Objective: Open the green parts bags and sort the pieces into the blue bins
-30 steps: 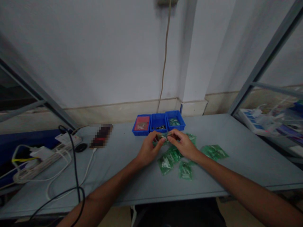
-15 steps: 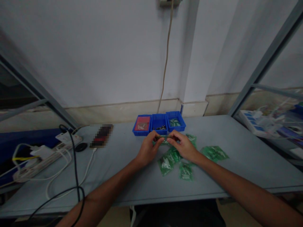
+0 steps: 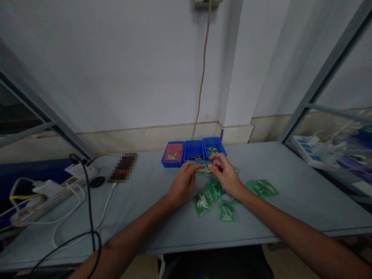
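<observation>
My left hand point(image 3: 183, 183) and my right hand point(image 3: 225, 174) meet over the grey table point(image 3: 290, 201), just in front of three blue bins point(image 3: 194, 150). Between their pinched fingertips they hold a small green plastic bag point(image 3: 204, 169). Several more green bags point(image 3: 209, 192) with small pale parts lie under and beside my hands, one pair of them further right point(image 3: 262, 187). The left bin has a red lining, the middle one holds dark small parts, the right one holds green bags.
A power strip point(image 3: 46, 193) with white and black cables point(image 3: 90, 217) lies at the table's left. A dark blurred object point(image 3: 122, 168) sits left of the bins. A cord point(image 3: 203, 66) hangs down the wall. Another bench with white items point(image 3: 316, 149) stands at right.
Both hands moved slightly away from me toward the blue bins, still pinching the green bag between them. The right hand's fingers now reach the front of the bins.
</observation>
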Motion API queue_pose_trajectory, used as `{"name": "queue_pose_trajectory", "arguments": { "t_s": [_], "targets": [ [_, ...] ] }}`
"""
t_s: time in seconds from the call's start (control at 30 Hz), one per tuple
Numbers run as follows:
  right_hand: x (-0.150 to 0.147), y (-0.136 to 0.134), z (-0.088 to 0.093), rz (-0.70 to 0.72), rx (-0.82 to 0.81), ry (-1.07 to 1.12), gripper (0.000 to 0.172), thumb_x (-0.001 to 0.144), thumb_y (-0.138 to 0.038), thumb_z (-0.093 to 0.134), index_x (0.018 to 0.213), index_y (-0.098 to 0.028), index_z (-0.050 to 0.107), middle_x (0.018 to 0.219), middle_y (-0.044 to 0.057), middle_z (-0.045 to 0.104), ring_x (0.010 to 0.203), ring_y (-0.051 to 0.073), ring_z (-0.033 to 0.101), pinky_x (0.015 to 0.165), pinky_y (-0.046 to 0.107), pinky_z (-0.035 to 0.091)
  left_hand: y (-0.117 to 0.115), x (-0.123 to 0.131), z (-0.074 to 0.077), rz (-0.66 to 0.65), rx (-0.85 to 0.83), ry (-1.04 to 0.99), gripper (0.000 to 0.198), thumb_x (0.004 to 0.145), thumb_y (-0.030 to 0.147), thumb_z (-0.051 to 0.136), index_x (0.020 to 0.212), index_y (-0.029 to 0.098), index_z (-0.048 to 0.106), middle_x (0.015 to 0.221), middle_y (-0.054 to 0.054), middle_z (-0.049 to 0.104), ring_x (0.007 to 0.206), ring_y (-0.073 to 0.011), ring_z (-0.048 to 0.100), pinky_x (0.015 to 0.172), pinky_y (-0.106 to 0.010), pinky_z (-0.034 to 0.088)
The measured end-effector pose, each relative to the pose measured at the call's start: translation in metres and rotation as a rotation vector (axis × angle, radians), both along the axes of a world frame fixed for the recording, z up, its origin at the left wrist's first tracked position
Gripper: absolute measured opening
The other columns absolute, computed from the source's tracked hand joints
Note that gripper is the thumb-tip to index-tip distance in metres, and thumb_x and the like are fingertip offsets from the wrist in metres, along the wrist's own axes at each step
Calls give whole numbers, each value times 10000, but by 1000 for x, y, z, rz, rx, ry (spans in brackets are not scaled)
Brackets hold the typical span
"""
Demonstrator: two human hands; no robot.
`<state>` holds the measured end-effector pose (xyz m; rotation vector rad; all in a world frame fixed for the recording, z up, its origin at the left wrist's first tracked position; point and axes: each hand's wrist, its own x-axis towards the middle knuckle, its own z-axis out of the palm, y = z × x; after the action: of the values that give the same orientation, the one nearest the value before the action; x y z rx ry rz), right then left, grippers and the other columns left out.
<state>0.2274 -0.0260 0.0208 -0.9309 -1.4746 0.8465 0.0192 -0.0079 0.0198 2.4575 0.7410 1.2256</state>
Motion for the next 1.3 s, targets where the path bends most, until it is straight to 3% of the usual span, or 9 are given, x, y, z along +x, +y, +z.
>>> {"name": "queue_pose_trajectory", "arguments": {
  "t_s": [0.17, 0.33, 0.47, 0.67, 0.8, 0.87, 1.03, 1.17, 1.3],
  "targets": [
    [0, -3, 0, 15, -42, -13, 289, 1001, -503, 644, 1126, -259, 555, 697, -52, 507, 630, 180, 526, 602, 302, 364, 1, 1, 0, 147, 26, 15, 206, 995, 269, 691, 1200, 258, 704, 1277, -103, 552, 1196, -273, 550, 1047, -463, 484],
    [-1, -6, -4, 12, -28, -93, 237, 1079, -460, 484, 1085, -253, 599, 830, 10, 628, 705, 195, 567, 637, 312, 429, 2, 1, 6, 177, -36, -64, 124, 1059, 281, 576, 1035, 204, 670, 1056, -78, 636, 1020, -234, 596, 936, -393, 499],
    [-1, -6, -6, 24, -5, -167, 206, 1027, -422, 601, 1154, -260, 598, 972, 21, 614, 797, 195, 569, 688, 308, 447, 2, 2, 8, 146, -90, -91, 176, 1063, 322, 572, 961, 201, 649, 916, -48, 632, 872, -207, 589, 808, -334, 487],
    [-2, -2, -5, 54, 0, -71, 227, 1005, -431, 645, 1110, -244, 570, 893, 3, 586, 816, 196, 573, 739, 316, 444, 2, 4, 2, 96, -136, -81, 127, 1035, 316, 628, 1007, 195, 655, 955, -56, 655, 887, -208, 593, 822, -335, 491],
    [-3, -3, -3, 29, -19, -32, 278, 1000, -464, 641, 1139, -251, 529, 815, -21, 555, 743, 192, 559, 688, 312, 430, 1, 4, -2, 110, -229, -104, 244, 1051, 285, 588, 1281, 202, 586, 1038, -64, 681, 891, -201, 631, 820, -329, 525],
    [-3, -3, -3, 20, -26, -14, 291, 996, -471, 645, 1140, -260, 506, 795, -27, 551, 713, 190, 552, 660, 309, 423, 0, 3, -3, 99, -220, -104, 258, 1076, 240, 516, 1329, 211, 558, 1087, -74, 686, 935, -201, 647, 861, -338, 539],
    [-1, -1, -3, -16, -26, 3, 253, 993, -480, 645, 1061, -263, 534, 811, -16, 554, 677, 176, 529, 600, 289, 411, 0, 2, 0, 6, -78, -34, 330, 1050, 87, 421, 1276, 233, 613, 1242, -105, 640, 1194, -231, 597, 1069, -429, 492],
    [3, 0, -2, -24, -46, -30, 260, 983, -504, 657, 998, -249, 611, 823, -1, 571, 668, 173, 522, 573, 282, 407, 0, 2, 5, 71, -70, -28, 322, 964, 68, 568, 1214, 247, 664, 1247, -99, 600, 1225, -249, 572, 1091, -450, 483],
    [2, -1, -4, -34, -70, -61, 333, 995, -572, 623, 977, -242, 656, 776, -3, 591, 603, 163, 500, 536, 284, 389, 1, 1, 8, 96, -82, -64, 157, 996, 162, 605, 1107, 231, 693, 1185, -97, 622, 1159, -251, 601, 1033, -430, 500]
  ]
}}
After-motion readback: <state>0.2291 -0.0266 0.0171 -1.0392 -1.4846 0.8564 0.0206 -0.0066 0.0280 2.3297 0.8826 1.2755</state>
